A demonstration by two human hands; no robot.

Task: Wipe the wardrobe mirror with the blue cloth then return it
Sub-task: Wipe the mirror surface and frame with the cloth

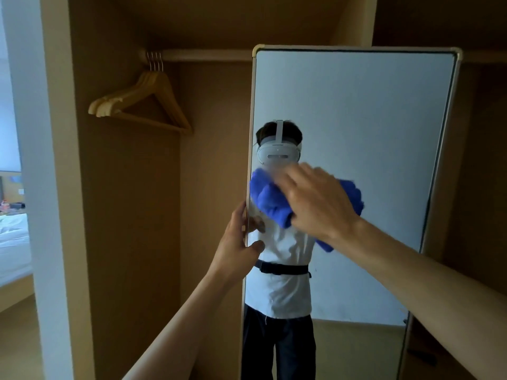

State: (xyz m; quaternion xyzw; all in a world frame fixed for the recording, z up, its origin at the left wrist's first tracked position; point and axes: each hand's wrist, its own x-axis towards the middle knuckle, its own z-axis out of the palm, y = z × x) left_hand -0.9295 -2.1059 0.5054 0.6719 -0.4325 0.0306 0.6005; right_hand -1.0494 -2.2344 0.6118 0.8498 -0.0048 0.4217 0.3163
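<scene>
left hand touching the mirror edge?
Touching. Head view: the left hand grips the mirror along its left edge, thumb lying on the glass.

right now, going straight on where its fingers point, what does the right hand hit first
Likely the mirror's left frame edge; the right hand, flat on the blue cloth, points up-left toward it.

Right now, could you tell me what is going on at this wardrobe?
A person is wiping the wardrobe mirror. The right hand presses a bunched blue cloth against the glass near its left edge, about mid-height. The left hand grips the mirror's left edge, thumb on the front. Wooden hangers hang on the rail to the left.
</scene>
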